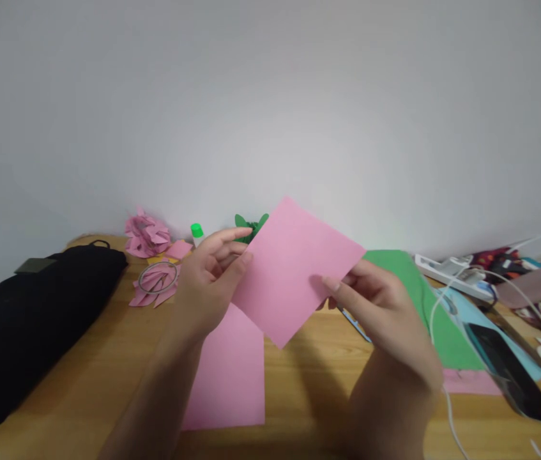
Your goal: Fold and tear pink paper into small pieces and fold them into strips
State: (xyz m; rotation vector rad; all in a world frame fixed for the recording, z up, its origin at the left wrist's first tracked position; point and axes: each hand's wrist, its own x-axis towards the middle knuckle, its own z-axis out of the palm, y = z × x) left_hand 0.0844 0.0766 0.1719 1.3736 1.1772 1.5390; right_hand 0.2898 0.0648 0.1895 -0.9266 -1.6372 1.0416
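While holding the pink square (289, 268) between left hand (210, 281) at 9 o'clock and right hand (389, 313) at 4, pinch lightly, no creases, above the loose sheet (234, 383) at 7.

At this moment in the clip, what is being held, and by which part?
A pink paper square: the left hand pinches its left edge, the right hand its lower right edge.

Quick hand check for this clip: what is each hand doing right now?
Left hand: closed on the raised pink sheet, at its left edge.
Right hand: closed on the same sheet, at its right side.
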